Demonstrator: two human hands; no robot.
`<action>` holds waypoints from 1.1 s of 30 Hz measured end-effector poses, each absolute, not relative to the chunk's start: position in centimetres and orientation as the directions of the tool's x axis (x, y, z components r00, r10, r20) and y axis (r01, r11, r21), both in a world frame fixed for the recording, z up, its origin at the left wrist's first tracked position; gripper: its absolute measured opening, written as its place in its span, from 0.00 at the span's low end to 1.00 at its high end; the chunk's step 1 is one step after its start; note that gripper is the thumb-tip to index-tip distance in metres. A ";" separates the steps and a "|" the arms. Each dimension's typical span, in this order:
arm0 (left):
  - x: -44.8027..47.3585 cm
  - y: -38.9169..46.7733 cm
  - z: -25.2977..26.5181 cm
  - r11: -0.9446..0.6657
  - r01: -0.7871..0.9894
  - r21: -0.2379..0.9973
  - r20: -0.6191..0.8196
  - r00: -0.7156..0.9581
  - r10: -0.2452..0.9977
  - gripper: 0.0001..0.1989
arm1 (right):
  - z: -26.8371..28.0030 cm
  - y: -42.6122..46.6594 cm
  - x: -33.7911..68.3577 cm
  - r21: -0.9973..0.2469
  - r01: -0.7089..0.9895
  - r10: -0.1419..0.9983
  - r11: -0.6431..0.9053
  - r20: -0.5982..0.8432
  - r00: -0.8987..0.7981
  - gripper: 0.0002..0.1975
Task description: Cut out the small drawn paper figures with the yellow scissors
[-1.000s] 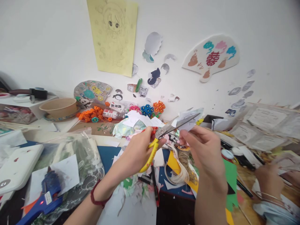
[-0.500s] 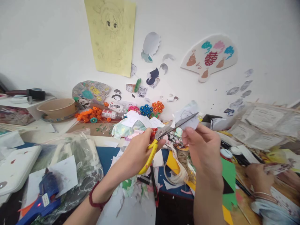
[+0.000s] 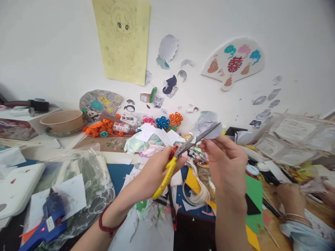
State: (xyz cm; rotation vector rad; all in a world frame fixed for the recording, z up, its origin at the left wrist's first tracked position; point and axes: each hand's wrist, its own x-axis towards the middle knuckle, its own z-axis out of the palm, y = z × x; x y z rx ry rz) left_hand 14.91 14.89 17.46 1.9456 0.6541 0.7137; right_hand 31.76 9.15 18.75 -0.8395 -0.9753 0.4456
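Observation:
Yellow-handled scissors are gripped in my left hand, their blades pointing up and to the right. A small piece of white paper with a line drawing is pinched between the fingers of my right hand. The scissor blades lie across the front of the paper; I cannot tell whether they are cutting into it. Beneath my hands are paper scraps, a coil of twine and a dark pen.
At the left lie a blue glue gun and a clear plastic bag. Orange pipe-cleaner flowers and a round tan container stand near the wall. Another person's hand works at the right, beside green paper.
The paper in my right hand has tilted and shifted slightly left behind the blades. The scissors have dipped a little. At the right, the other person's hands have moved slightly.

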 end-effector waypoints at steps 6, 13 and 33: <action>14.9 14.8 17.2 -0.329 0.069 0.942 0.181 0.720 0.670 0.20 | 18.5 9.1 31.7 -0.789 0.098 0.640 0.606 0.557 0.530 0.04; 14.8 14.7 17.4 -0.322 0.067 0.945 0.177 0.721 0.670 0.20 | 18.6 8.9 31.8 -0.786 0.252 0.628 0.565 0.607 0.487 0.03; 15.1 14.9 17.1 -0.377 0.105 0.920 0.197 0.708 0.678 0.21 | 19.2 8.7 31.7 -0.840 0.140 0.750 0.524 0.533 0.393 0.07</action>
